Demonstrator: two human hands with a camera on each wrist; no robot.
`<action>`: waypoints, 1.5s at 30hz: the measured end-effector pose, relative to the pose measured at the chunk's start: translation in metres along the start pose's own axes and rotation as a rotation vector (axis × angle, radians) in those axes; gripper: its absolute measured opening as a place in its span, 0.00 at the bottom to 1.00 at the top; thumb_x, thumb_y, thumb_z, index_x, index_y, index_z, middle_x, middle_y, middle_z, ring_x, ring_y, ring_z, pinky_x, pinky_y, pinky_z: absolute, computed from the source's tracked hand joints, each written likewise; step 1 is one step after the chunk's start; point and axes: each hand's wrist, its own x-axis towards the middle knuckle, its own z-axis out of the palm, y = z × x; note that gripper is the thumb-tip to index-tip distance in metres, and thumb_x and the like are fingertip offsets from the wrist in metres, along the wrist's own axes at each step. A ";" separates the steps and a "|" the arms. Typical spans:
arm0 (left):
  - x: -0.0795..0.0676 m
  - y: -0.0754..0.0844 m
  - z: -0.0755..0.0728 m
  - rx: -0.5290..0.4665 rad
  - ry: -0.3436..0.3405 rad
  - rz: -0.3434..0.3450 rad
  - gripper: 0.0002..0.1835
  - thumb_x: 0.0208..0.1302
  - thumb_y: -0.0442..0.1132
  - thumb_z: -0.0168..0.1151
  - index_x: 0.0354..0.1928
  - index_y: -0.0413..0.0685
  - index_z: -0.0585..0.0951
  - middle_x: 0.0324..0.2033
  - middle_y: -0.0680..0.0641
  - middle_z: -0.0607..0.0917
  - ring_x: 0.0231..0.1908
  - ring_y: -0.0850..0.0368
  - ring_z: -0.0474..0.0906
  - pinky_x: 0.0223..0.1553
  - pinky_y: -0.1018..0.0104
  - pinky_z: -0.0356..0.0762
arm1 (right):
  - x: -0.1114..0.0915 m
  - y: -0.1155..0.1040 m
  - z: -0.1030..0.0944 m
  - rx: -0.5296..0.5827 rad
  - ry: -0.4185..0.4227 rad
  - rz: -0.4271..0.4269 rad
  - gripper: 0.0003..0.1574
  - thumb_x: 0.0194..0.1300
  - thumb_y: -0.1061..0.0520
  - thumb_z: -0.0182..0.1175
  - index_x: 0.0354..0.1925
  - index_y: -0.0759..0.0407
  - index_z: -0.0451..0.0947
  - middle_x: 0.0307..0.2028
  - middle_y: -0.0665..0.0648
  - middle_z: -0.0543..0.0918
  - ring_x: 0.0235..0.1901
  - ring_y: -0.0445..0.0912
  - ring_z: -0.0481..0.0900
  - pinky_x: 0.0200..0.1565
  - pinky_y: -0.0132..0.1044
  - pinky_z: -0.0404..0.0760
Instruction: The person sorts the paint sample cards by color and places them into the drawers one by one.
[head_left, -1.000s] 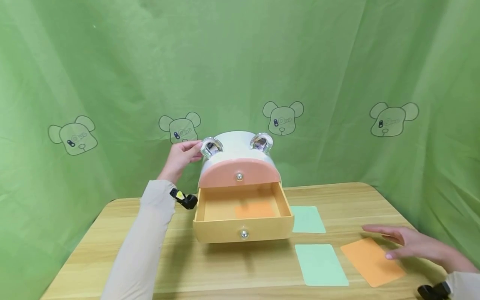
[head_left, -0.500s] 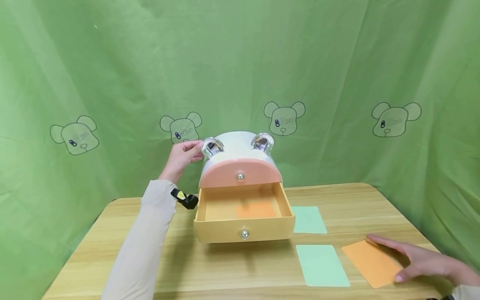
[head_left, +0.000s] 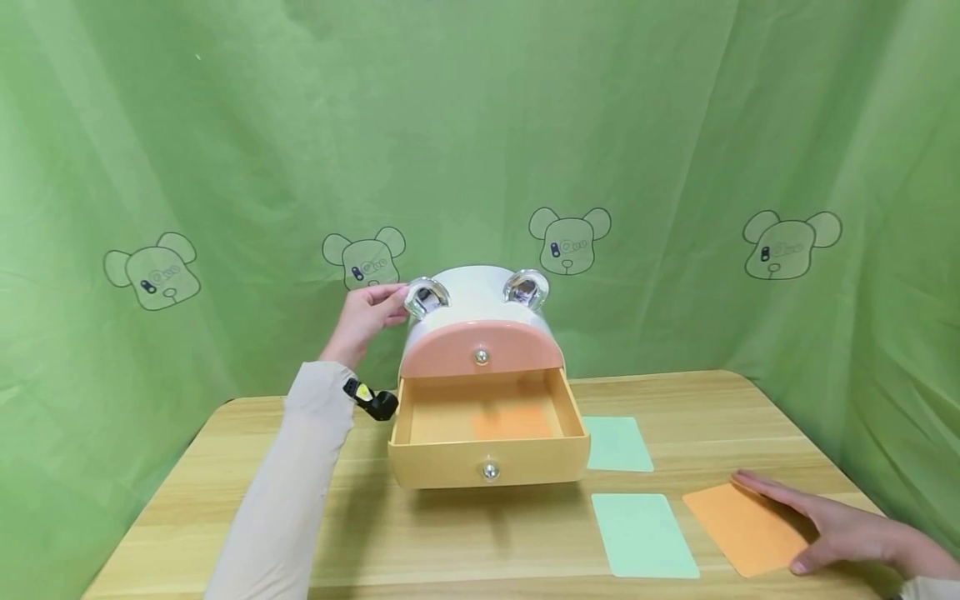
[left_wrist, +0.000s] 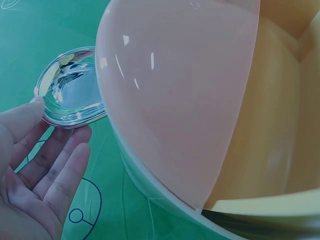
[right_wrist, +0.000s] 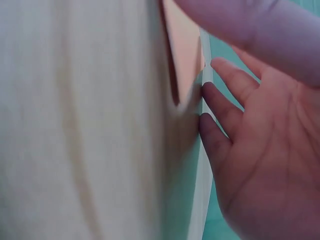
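My left hand (head_left: pixel 363 321) pinches the rim of a shiny silver ear (left_wrist: pixel 75 95) on a small drawer box (head_left: pixel 476 292). That box has a white top, a shut pink upper drawer (head_left: pixel 442 354) and a pulled-out yellow lower drawer (head_left: pixel 450 465). Inside the yellow drawer lies an orange piece of paper (head_left: pixel 512 423). On the table at the right, my right hand (head_left: pixel 847 533) spans an orange card (head_left: pixel 742 525), thumb by its near right corner and fingertips at its far edge. The right wrist view shows those fingers (right_wrist: pixel 222 107) extended low at the tabletop, with part of the card behind the thumb.
Two mint-green cards lie right of the box, one nearer card (head_left: pixel 645 535) and one farther card (head_left: pixel 618 443) beside the drawer. Wooden table (head_left: pixel 247 475) underneath. A green curtain (head_left: pixel 465 125) with bear-head outlines stands behind and at both sides.
My right hand has come down from above the orange card, with its thumb and fingertips now at the card's edges. My left hand keeps its grip on the ear.
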 end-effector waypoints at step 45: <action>-0.002 0.001 0.001 -0.001 0.005 0.010 0.19 0.66 0.40 0.58 0.56 0.40 0.76 0.49 0.40 0.82 0.40 0.54 0.81 0.47 0.67 0.81 | 0.002 -0.010 0.010 -0.065 0.056 0.083 0.56 0.51 0.56 0.70 0.69 0.70 0.50 0.71 0.50 0.58 0.66 0.25 0.49 0.54 0.11 0.52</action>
